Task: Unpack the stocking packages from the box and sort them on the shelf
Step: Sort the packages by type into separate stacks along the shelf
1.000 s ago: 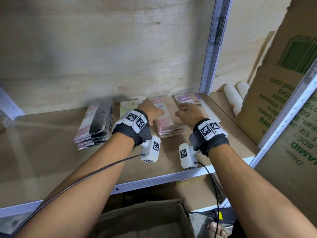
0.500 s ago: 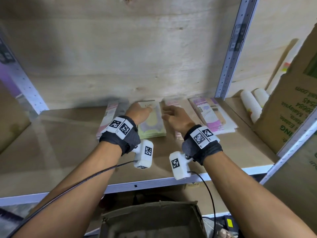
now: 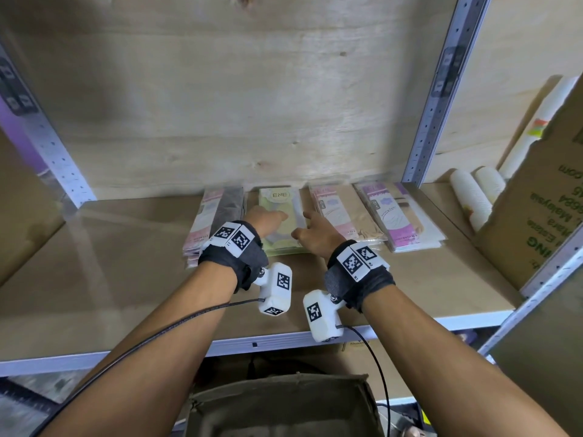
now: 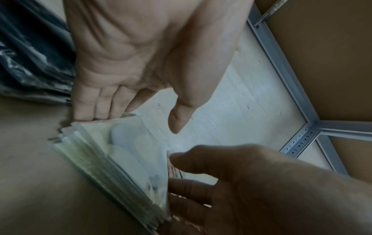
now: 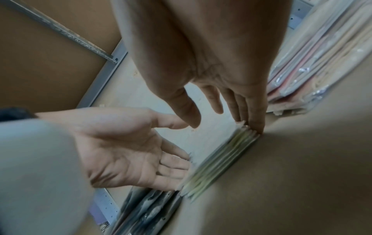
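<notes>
Four stacks of stocking packages lie in a row at the back of the shelf (image 3: 126,279): a dark stack (image 3: 220,212), a green stack (image 3: 279,200), a pink-and-beige stack (image 3: 344,216) and a purple stack (image 3: 397,216). My left hand (image 3: 268,217) and right hand (image 3: 310,227) flank the green stack. In the left wrist view the left hand (image 4: 138,111) touches the left edge of the green stack (image 4: 128,152) with straight fingers. The right hand (image 5: 221,114) lays straight fingers against the right edge of the green stack (image 5: 217,163). Neither hand grips a package.
An open cardboard box (image 3: 284,405) stands below the shelf's front edge. A large printed carton (image 3: 536,231) and white paper rolls (image 3: 470,197) fill the bay on the right. Metal uprights (image 3: 432,105) bound the bay. The shelf's left half is bare board.
Both hands have moved left, from the pink and purple stacks to either side of the green stack. The head view has shifted with them.
</notes>
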`<state>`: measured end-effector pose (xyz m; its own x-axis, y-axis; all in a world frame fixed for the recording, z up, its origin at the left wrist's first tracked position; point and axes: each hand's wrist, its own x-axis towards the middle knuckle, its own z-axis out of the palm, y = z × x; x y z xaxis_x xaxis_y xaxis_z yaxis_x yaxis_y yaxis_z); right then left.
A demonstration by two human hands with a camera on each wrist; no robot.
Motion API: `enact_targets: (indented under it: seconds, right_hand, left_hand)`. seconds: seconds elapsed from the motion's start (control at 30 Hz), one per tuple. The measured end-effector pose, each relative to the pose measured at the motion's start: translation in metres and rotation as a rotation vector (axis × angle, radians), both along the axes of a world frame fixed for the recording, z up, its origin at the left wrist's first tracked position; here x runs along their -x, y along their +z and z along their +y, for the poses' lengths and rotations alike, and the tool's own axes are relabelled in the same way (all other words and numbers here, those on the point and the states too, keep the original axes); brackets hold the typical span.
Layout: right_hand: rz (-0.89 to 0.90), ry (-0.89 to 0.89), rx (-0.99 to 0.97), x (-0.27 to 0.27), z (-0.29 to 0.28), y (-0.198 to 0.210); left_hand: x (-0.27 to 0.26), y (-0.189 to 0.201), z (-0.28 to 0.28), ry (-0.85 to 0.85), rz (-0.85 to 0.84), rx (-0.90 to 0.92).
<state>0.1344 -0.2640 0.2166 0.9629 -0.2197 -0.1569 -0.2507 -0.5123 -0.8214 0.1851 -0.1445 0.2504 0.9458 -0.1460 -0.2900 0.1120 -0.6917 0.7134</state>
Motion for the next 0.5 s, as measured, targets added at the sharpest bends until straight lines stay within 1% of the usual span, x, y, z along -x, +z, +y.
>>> enact_targets:
  seconds: [0.2,0.33,0.5]
  right_hand:
    - [-0.006,-0.006,-0.008,0.0012,-0.0021,-0.0016]
    - [-0.011,-0.002,-0.023,-0.0004,-0.0024,-0.0014]
    - [-0.007,0.011,-0.008,-0.0038,-0.0028,-0.0007]
  left_hand:
    - [0.0003,-0.0058,0.0024,0.016,-0.013,0.01]
    - [-0.0034,-0.0028,0.0019,0.021,0.007,0.035]
    - [-0.0086,0.0,-0.0003,0.023,0.017,0.018]
